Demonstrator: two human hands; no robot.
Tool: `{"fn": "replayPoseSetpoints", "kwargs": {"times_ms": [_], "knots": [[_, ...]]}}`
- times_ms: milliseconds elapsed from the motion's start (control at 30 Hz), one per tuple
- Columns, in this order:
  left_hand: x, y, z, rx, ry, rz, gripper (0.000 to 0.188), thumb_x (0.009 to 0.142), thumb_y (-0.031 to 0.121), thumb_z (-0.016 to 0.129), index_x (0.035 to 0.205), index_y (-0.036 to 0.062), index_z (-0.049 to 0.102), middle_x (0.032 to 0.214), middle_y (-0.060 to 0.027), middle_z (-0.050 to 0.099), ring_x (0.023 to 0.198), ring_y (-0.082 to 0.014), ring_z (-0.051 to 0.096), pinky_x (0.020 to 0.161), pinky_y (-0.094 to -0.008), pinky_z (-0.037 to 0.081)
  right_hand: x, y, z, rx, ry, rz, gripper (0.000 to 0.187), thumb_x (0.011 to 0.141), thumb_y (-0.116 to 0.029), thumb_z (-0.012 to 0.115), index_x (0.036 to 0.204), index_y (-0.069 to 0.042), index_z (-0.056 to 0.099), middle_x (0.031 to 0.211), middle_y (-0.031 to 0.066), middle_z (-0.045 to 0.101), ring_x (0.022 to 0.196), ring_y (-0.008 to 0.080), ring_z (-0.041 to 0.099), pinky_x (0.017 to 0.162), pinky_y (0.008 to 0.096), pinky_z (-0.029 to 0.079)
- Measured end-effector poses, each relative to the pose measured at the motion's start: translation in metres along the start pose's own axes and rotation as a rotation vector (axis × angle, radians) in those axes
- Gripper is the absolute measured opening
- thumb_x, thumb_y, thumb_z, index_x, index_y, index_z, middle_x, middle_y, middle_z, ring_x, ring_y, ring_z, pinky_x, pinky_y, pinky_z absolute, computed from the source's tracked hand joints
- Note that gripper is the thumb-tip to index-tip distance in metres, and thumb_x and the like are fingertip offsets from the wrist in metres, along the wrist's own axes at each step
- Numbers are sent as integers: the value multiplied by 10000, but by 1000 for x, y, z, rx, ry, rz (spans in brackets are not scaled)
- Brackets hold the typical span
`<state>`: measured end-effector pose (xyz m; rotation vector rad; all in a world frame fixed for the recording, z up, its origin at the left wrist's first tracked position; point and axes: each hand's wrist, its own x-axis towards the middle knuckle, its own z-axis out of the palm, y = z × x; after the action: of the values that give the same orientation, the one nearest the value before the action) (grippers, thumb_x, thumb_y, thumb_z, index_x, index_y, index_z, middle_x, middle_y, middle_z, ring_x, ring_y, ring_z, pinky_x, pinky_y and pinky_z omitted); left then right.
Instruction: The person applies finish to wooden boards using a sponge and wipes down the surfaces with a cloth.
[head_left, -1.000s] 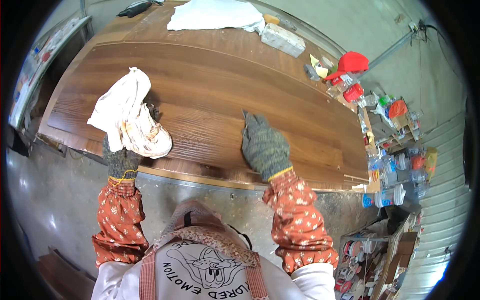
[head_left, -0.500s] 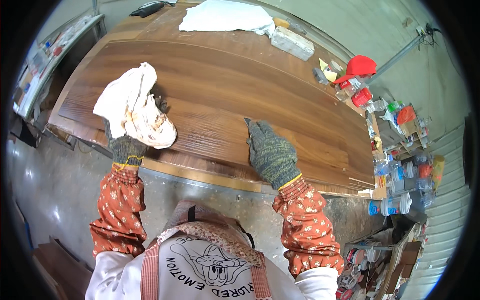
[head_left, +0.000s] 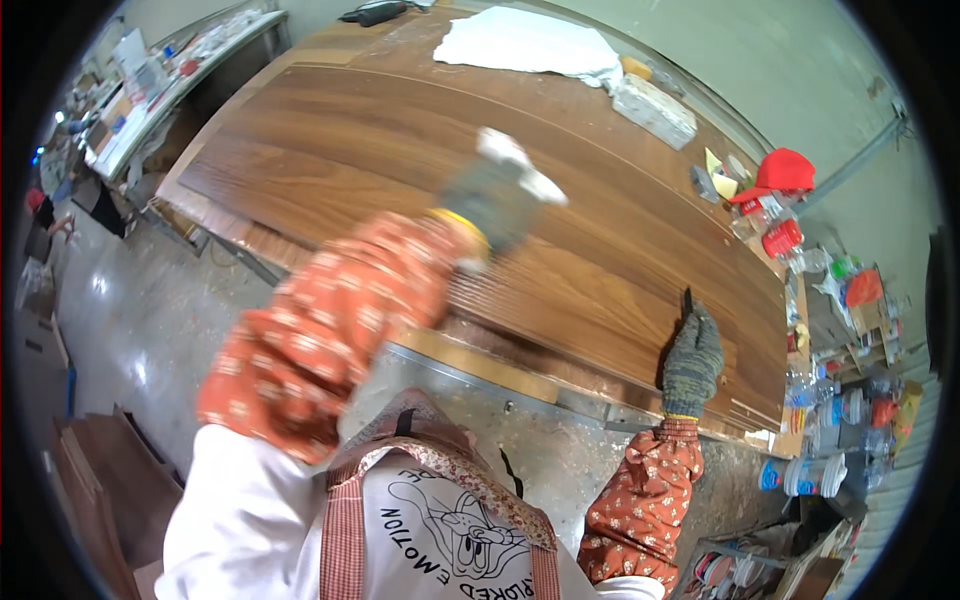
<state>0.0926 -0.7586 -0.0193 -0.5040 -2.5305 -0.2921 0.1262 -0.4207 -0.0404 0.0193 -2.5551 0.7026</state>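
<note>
A brown wood-grain board (head_left: 330, 130) lies flat on the work table. My left hand (head_left: 490, 205), in a dark knit glove with a yellow edge, is over the middle of the board, smeared by motion. It is closed on a white cloth (head_left: 508, 150), whose ends stick out past the fingers; the rest is hidden beneath the hand. Towards the board's right end, my right hand (head_left: 693, 360), gloved alike, rests near the front edge. From its closed fingers a thin dark blade (head_left: 687, 299) points away from me; its handle is hidden.
Along the table's far side lie a white cloth sheet (head_left: 530, 42), a pale block (head_left: 654, 110) and a red cap (head_left: 783, 172). Bottles and tubs (head_left: 815, 476) crowd the right side. A cluttered bench (head_left: 185, 85) stands at the far left.
My left hand has swept right across the board with the cloth, from its left part to the middle. My right hand has moved right along the board, with the dark blade still in its fingers.
</note>
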Motion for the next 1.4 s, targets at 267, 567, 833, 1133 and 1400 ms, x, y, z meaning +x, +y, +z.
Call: {"fn": "replayPoseSetpoints", "kwargs": {"times_ms": [267,567,833,1133,1400], "knots": [[-28,155,-35,-157,-309,25,136,745,167,656,839,70,656,830,-126,639,752,-277,639,619,-417,512,-2,-13,-10,96,-17,-94,363,977,-204,362,1227,-68,586,1226,114,595,1128,258,557,963,347,416],[-186,-145,-158,-56,137,-847,240,830,211,559,1017,82,636,942,-166,638,824,-350,618,727,-428,493,-4,6,-5,-64,20,-110,377,979,-213,334,1255,-93,560,1233,130,579,1145,282,534,983,380,393],[-139,-27,-99,164,20,-193,215,754,164,612,953,84,624,868,-159,626,742,-324,601,632,-462,480,-8,-6,-13,-19,4,-50,381,969,-215,352,1264,-78,549,1251,123,569,1146,274,534,988,361,391],[-212,-112,-147,457,-11,-178,591,766,68,544,1342,162,458,1081,-98,607,834,-259,590,689,-407,473,3,27,-7,-218,-11,-174,361,953,-151,429,1295,-94,528,1236,122,570,1131,251,538,971,338,404],[-290,-293,-211,735,-138,-815,527,802,80,518,1319,178,477,1319,-145,476,1069,-367,533,883,-460,449,1,16,-6,-265,6,-207,370,948,-147,444,1303,-71,514,1239,128,570,1132,242,538,969,331,404]]}}
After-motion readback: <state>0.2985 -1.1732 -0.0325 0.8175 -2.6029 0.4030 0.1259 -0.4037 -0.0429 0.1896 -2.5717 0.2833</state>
